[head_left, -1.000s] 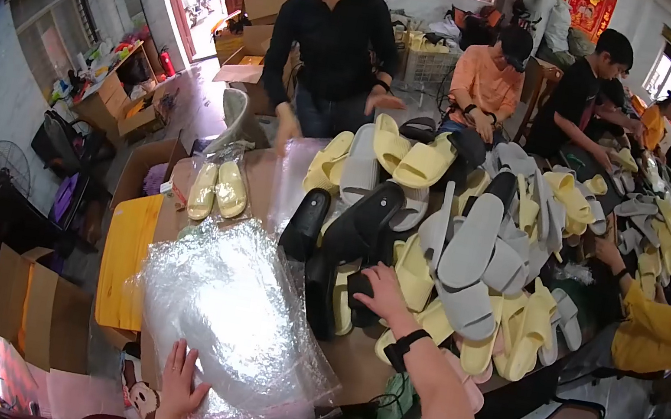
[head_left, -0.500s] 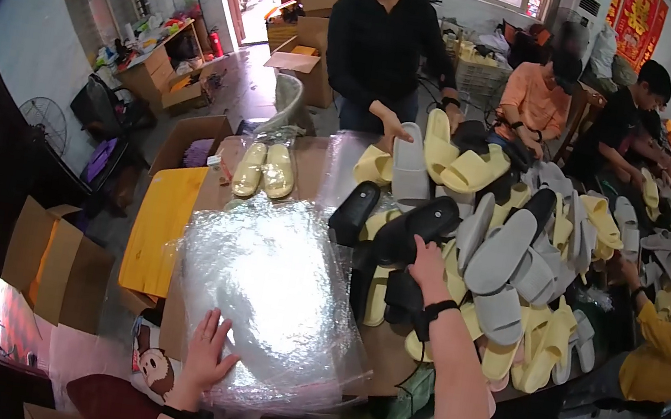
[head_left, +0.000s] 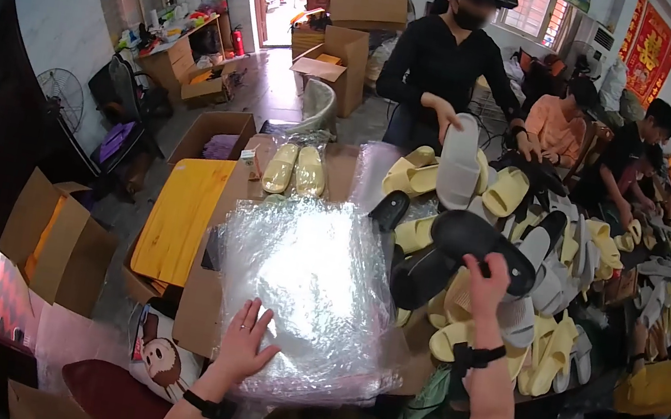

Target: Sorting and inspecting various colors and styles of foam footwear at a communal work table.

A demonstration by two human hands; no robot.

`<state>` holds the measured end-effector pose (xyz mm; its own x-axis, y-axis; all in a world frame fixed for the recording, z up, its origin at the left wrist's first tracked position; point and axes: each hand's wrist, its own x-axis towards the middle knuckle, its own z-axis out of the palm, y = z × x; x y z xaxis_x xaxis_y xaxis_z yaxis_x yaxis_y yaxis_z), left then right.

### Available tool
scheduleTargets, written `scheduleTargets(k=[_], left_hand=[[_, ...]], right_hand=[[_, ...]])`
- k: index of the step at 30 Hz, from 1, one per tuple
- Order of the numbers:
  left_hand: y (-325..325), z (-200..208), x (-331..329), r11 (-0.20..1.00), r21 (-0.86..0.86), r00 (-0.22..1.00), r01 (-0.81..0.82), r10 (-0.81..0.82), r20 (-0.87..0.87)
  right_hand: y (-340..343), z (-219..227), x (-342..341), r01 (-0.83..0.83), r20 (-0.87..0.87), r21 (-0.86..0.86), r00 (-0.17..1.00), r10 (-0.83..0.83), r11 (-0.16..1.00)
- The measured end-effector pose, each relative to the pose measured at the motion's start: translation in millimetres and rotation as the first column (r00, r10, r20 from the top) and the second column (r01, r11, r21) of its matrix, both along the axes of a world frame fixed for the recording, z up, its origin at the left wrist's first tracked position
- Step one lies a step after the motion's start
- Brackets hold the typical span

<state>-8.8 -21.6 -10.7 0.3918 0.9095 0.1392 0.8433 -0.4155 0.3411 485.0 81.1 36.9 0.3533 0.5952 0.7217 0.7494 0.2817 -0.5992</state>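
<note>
I am pressing my left hand [head_left: 244, 342] flat, fingers spread, on the near edge of a stack of clear plastic bags [head_left: 306, 293] that is lying on the tabletop [head_left: 201, 311] right in front of me. My right hand [head_left: 489, 279] is reaching out over the heap and closing around the heel end of a black slipper [head_left: 484, 243], its fingers curled over the sole's edge. A second black slipper [head_left: 423, 276] is lying just below and to the left of it, touching it, and a third black slipper [head_left: 389, 210] is sitting at the far corner of the bags.

Beyond my right hand a big pile of yellow and grey slippers [head_left: 553, 279] is covering the tabletop. A bagged pair of pale yellow slippers [head_left: 295, 170] is resting at the far left end. To my left a yellow wooden board [head_left: 182, 216] is lying over an open cardboard box [head_left: 216, 134].

Across from me a person in black [head_left: 450, 65] is holding a grey slipper [head_left: 459, 163] upright over the pile, and other people are sitting along the right side.
</note>
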Motion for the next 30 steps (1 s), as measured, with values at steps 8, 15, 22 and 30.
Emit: scheduleTargets(k=[8, 15, 22, 30], left_hand=[[-3, -11, -7, 1.0, 0.004, 0.999, 0.017, -0.017, 0.046], [0, -31, -16, 0.995, 0.092, 0.992, 0.031, -0.043, 0.122], [5, -26, -17, 0.991, 0.129, 0.985, 0.018, -0.04, 0.169], [0, -29, -21, 0.992, 0.119, 0.991, 0.036, -0.051, 0.125]], right_hand=[[-92, 172, -111, -0.048, -0.115, 0.139, 0.991, 0.065, 0.989], [-120, 201, -232, -0.104, -0.151, -0.015, 0.983, 0.101, 0.994], [-57, 93, -288, 0.064, 0.027, -0.272, 0.998, -0.059, 0.96], [-22, -21, -319, -0.444, -0.264, -0.339, 0.891, 0.369, 0.829]])
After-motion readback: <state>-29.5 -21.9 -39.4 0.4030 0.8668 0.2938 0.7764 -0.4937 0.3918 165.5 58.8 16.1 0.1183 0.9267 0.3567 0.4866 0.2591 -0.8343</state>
